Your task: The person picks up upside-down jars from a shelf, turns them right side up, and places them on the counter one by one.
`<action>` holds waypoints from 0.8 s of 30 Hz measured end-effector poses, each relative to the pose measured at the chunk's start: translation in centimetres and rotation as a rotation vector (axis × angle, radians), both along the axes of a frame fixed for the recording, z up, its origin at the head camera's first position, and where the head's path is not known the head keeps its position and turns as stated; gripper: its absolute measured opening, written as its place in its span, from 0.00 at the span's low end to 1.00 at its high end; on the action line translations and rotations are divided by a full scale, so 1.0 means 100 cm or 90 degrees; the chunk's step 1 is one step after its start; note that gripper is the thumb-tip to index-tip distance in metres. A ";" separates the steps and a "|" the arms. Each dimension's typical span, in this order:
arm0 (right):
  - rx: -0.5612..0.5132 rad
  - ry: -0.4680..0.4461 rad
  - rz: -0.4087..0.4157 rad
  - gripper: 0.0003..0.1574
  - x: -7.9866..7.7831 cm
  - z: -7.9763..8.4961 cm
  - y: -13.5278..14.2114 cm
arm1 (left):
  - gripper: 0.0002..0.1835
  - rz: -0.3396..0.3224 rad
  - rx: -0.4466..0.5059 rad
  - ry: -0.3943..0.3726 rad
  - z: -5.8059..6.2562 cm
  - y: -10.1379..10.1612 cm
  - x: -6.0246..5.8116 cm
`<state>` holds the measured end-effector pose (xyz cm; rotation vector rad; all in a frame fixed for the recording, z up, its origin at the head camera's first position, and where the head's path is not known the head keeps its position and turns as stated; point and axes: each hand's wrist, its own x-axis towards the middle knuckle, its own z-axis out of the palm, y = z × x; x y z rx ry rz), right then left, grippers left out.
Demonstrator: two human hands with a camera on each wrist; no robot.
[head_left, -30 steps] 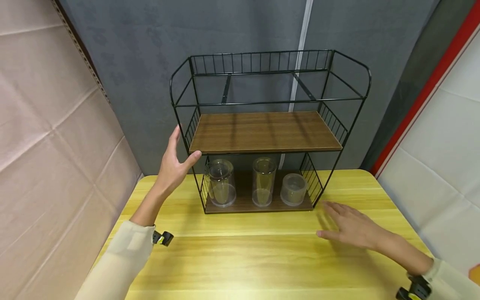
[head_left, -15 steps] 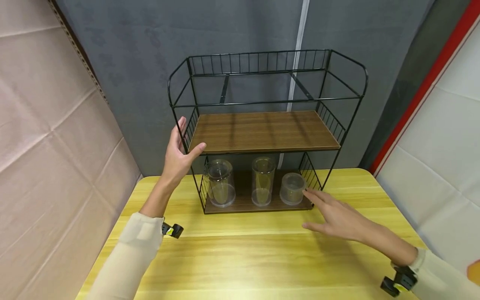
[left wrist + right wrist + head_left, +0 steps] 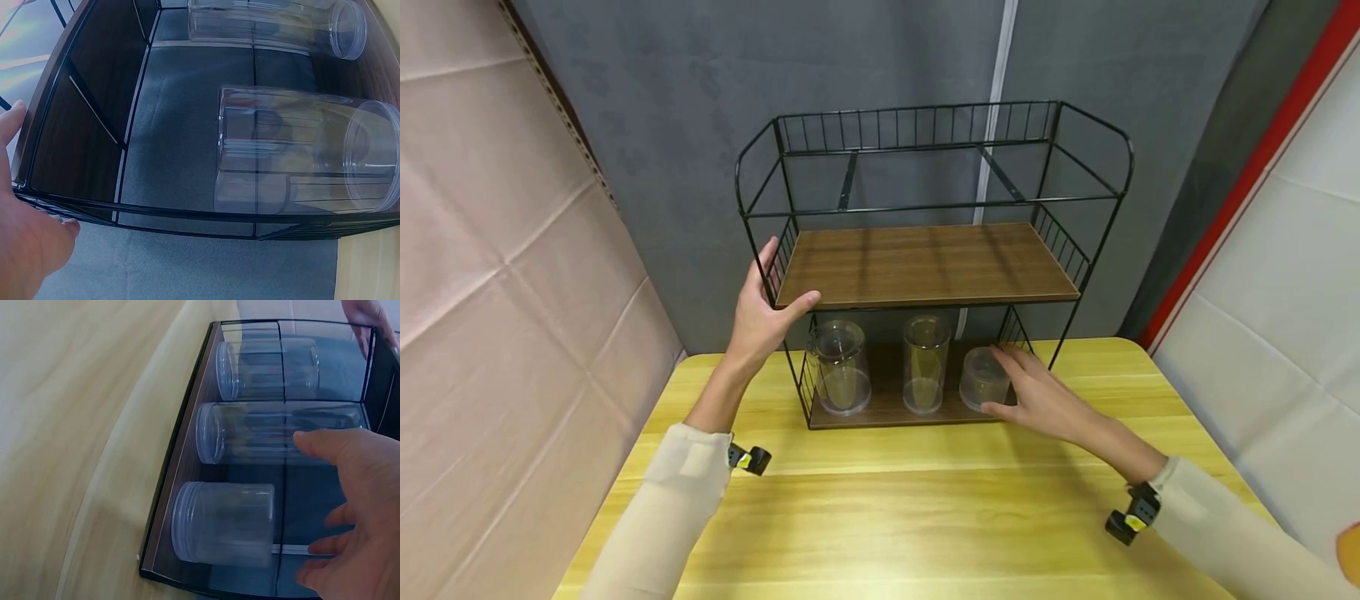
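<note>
A black wire rack with brown wood-look shelves (image 3: 925,267) stands on the table. My left hand (image 3: 755,325) grips its left side at the middle shelf, thumb over the front edge and fingers behind the post. On the bottom shelf stand three clear jars: a wide tall jar (image 3: 841,375), a slim tall jar (image 3: 925,371) and a short jar (image 3: 979,379). My right hand (image 3: 1048,400) is at the short jar's right side, fingers spread. In the right wrist view, a gap shows between the right hand's fingertips and the short jar (image 3: 228,522).
The yellow wooden table (image 3: 880,517) extends in front of the rack. Behind it hangs a grey cloth (image 3: 700,108). A pale cloth wall (image 3: 535,333) closes the left, and a white panel with a red edge (image 3: 1240,200) the right. The rack's top tier has only bars.
My right hand has moved left and forward, from beside the rack to the short jar. My left hand has shifted slightly right and closed in on the rack's side. The jars stay put.
</note>
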<state>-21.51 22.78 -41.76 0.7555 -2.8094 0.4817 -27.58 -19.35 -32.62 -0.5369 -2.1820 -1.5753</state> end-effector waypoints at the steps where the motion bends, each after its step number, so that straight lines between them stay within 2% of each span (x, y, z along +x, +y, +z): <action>1: 0.000 -0.004 -0.002 0.59 -0.004 -0.002 -0.001 | 0.54 0.000 -0.002 -0.002 0.000 0.000 0.000; 13: -0.035 -0.034 -0.047 0.59 -0.036 -0.019 -0.010 | 0.54 -0.021 0.010 -0.016 0.001 0.000 0.000; 17: -0.043 -0.053 -0.065 0.60 -0.043 -0.027 -0.012 | 0.54 -0.029 0.016 -0.020 0.001 0.001 0.000; 24: -0.065 -0.066 -0.062 0.60 -0.050 -0.037 -0.015 | 0.54 -0.024 0.017 -0.025 -0.001 0.001 -0.001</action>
